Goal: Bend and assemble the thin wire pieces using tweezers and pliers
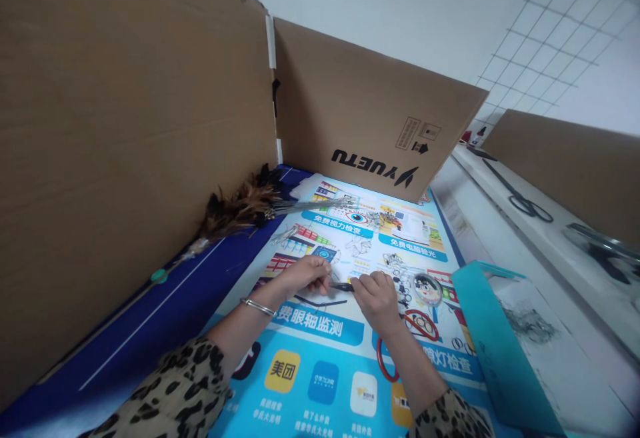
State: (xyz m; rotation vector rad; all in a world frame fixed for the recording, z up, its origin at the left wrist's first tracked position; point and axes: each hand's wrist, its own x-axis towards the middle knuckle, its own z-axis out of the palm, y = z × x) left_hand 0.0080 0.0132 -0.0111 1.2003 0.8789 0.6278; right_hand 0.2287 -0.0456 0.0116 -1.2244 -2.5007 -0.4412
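Two leopard-print sleeves, the left (185,385) and the right (450,418), come in from the lower edge over a printed sheet (345,351) on the surface. Among the sheet's nearest icons, a yellow one (283,371) reads 美团. Both forearms slant inward, a silver bracelet (259,307) on the left wrist. The right hand (377,299) is palm down, curled firmly around a dark tool (343,287), which lies level between the hands and points left. The left hand (310,275) meets its tip with thumb and fingers drawn together; whether something thin is pinched there is too small to tell. Red loops (423,326) show on either side of the right wrist.

Below the hands, a blue banner (320,325) reads 费眼轴监测; to the right, partly covered, is 隙灯检查. A teal box (500,351) stands at the sheet's right edge, near a round dish (427,289) with a cartoon face. Farther up, banners read 免费视力检查 (340,225) and 免费电脑验光 (413,247). Brown feathers (240,205) lie to the left, their thin stems reaching onto the sheet. Behind, a cardboard panel (350,91) carries YUETU upside down.
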